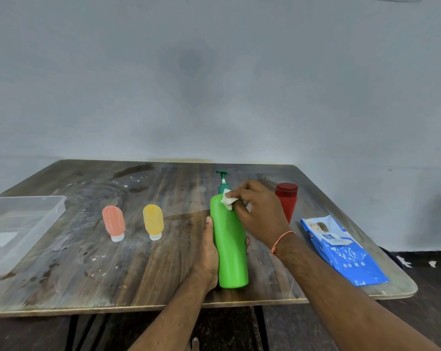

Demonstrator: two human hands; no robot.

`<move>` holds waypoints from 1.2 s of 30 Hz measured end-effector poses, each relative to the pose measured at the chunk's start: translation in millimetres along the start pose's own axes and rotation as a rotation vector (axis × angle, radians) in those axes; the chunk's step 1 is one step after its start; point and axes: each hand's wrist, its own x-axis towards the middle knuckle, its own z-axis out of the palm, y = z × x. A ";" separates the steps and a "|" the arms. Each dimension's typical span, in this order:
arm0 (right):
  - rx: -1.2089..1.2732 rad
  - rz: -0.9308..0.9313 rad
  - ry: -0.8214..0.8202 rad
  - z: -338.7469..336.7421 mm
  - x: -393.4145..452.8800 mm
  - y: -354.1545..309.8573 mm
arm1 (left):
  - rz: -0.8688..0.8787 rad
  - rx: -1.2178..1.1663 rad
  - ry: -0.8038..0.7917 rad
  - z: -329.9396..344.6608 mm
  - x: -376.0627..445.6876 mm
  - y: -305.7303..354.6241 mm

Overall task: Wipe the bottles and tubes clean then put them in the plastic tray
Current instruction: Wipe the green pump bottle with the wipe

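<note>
A tall green pump bottle [230, 247] stands near the table's front edge. My left hand [209, 252] grips its body from behind, thumb on the left side and fingertips showing at the right. My right hand [257, 211] pinches a crumpled white wipe [228, 198] against the bottle's shoulder, just below the dark green pump. A pink tube [113, 222] and a yellow tube [153, 221] stand cap-down to the left. Partly hidden behind my right hand stands a red bottle [287, 198]. The clear plastic tray [47, 214] sits at the far left.
A blue pack of wet wipes [343, 252] lies at the right near the table's corner. The dark wooden table [138, 274] is stained and speckled. A grey wall rises close behind it. Black table legs show below the front edge.
</note>
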 end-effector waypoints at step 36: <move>-0.259 -0.260 -0.488 -4.0 -10.9 -35.1 | 0.147 -0.093 0.143 14.3 -1.5 6.8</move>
